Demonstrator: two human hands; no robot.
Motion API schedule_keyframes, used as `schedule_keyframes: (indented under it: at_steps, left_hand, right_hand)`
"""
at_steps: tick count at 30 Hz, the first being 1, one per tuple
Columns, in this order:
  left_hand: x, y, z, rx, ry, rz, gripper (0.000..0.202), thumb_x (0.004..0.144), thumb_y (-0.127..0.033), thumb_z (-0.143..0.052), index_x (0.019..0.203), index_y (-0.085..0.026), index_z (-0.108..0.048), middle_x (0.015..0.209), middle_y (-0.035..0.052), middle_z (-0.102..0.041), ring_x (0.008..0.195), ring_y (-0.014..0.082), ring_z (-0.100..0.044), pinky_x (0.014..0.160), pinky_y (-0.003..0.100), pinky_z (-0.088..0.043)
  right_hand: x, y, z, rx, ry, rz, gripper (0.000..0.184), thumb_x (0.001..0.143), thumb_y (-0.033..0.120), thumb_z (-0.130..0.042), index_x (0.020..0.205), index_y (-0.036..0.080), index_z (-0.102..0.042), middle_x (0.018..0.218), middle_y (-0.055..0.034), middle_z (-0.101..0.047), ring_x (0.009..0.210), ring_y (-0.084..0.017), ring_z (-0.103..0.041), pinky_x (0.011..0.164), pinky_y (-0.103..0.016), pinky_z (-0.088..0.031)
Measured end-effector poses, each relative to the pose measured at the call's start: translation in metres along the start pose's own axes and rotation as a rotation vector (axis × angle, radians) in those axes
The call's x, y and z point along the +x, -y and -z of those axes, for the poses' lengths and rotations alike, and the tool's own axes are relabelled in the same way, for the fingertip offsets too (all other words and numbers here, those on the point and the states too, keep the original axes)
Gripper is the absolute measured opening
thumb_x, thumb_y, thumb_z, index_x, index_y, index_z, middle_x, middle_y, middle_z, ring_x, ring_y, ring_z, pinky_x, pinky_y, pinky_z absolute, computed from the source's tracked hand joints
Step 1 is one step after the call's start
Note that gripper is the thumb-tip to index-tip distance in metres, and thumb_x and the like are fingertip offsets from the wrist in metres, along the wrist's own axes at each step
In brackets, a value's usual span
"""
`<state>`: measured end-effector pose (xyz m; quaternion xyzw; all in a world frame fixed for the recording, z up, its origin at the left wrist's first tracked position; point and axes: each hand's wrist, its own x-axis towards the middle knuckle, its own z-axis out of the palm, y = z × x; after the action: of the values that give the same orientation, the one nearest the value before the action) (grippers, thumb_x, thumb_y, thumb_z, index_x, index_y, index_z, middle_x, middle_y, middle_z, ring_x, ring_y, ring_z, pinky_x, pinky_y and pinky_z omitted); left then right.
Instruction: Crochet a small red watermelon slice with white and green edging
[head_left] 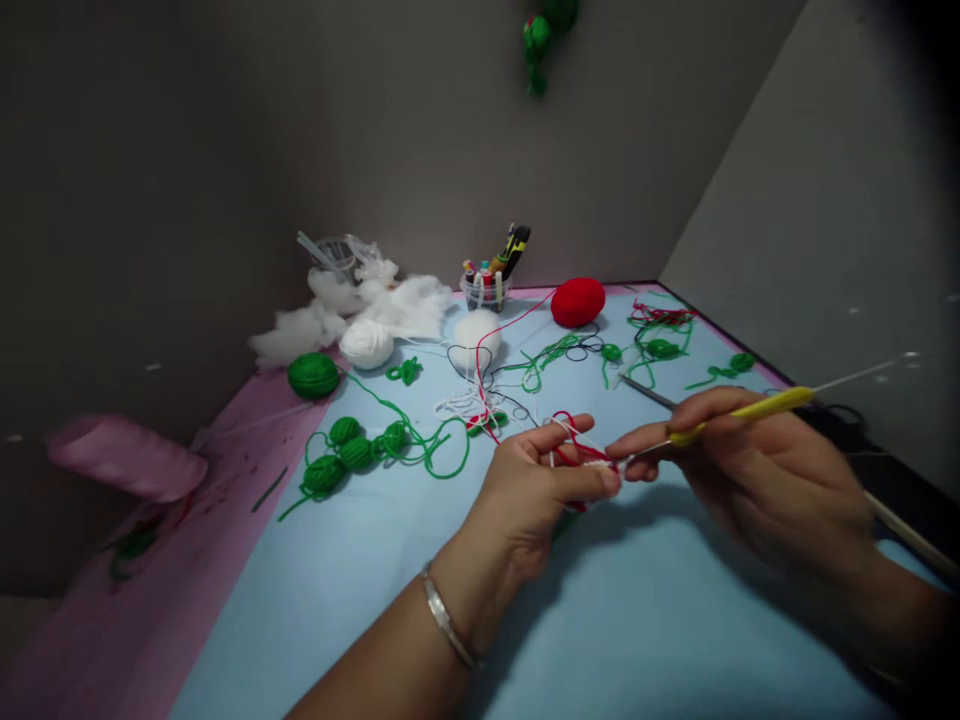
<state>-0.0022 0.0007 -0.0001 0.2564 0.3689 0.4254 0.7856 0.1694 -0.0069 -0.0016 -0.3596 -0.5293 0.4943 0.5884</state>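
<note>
My left hand (532,490) pinches a small piece of red and white crochet work (581,458), with red yarn looped around its fingers. My right hand (757,470) holds a yellow-handled crochet hook (742,410) like a pencil. The hook's metal tip reaches the small piece between my hands. A strand of red yarn runs back from that area to a tangle of white thread (469,405). Beyond it lie a red crocheted ball (577,302) and a white crocheted ball (474,335).
Several green crocheted balls (352,453) and loose green yarn lie on a pale blue mat (315,620) with a pink sheet (247,480) along its left. White stuffing (397,308), a pen cup (486,290) and a metal rod (645,392) lie farther back. Grey walls stand behind.
</note>
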Motion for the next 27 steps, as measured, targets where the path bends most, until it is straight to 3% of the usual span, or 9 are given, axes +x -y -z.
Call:
schedule_keyframes:
  at_steps: [4, 12, 16, 21, 25, 27]
  left_hand:
    - [0.0, -0.001, -0.001, 0.008, 0.005, 0.006, 0.071, 0.042, -0.01, -0.086, 0.11, -0.006, -0.066, 0.06, -0.0021, -0.064, 0.055, 0.0086, -0.053, 0.061, 0.026, -0.035]
    - [0.0, -0.001, -0.001, 0.018, 0.015, 0.002, 0.073, 0.044, -0.011, -0.085, 0.114, -0.006, -0.065, 0.061, -0.0024, -0.065, 0.054, 0.0076, -0.053, 0.06, 0.025, -0.035]
    - [0.0, -0.001, -0.001, 0.009, 0.011, 0.013, 0.075, 0.041, -0.011, -0.086, 0.112, -0.005, -0.065, 0.06, -0.0016, -0.066, 0.053, 0.0082, -0.054, 0.06, 0.025, -0.037]
    - [-0.001, -0.002, -0.003, 0.027, -0.044, -0.023, 0.074, 0.038, -0.011, -0.087, 0.109, -0.005, -0.066, 0.059, -0.0014, -0.067, 0.054, 0.0091, -0.057, 0.061, 0.024, -0.039]
    - [-0.001, -0.001, -0.005, 0.047, -0.105, -0.113, 0.062, 0.042, -0.008, -0.083, 0.101, -0.006, -0.068, 0.055, -0.0056, -0.064, 0.05, 0.0067, -0.051, 0.056, 0.023, -0.037]
    - [0.0, 0.002, -0.006, 0.034, -0.128, -0.157, 0.058, 0.042, -0.006, -0.083, 0.099, -0.008, -0.068, 0.054, -0.0073, -0.062, 0.05, 0.0063, -0.05, 0.055, 0.022, -0.037]
  right_hand:
    - [-0.001, 0.004, 0.0, -0.068, 0.025, 0.08, 0.02, 0.087, 0.043, -0.07, 0.084, 0.024, -0.067, 0.079, -0.0077, -0.082, 0.064, -0.019, -0.076, 0.062, -0.028, -0.063]
    - [0.002, 0.002, -0.003, 0.016, 0.032, 0.026, 0.019, 0.088, 0.043, -0.07, 0.083, 0.025, -0.066, 0.079, -0.0051, -0.082, 0.062, -0.016, -0.076, 0.062, -0.023, -0.063]
    - [0.001, 0.004, -0.004, -0.063, 0.05, 0.072, 0.019, 0.089, 0.044, -0.068, 0.084, 0.026, -0.066, 0.08, -0.0047, -0.083, 0.062, -0.016, -0.076, 0.061, -0.024, -0.063]
    - [-0.006, 0.003, 0.005, -0.432, 0.066, 0.318, 0.01, 0.096, 0.034, -0.06, 0.093, 0.031, -0.069, 0.086, -0.0013, -0.083, 0.075, -0.017, -0.078, 0.069, -0.026, -0.064]
    - [-0.009, -0.004, 0.015, -0.749, 0.287, 0.641, 0.024, 0.096, 0.028, -0.06, 0.116, 0.036, -0.07, 0.102, -0.0008, -0.082, 0.093, -0.019, -0.078, 0.081, -0.031, -0.065]
    - [-0.011, -0.008, 0.015, -0.829, 0.304, 0.671, 0.028, 0.095, 0.032, -0.06, 0.121, 0.036, -0.07, 0.104, 0.0001, -0.082, 0.088, -0.018, -0.079, 0.081, -0.029, -0.066]
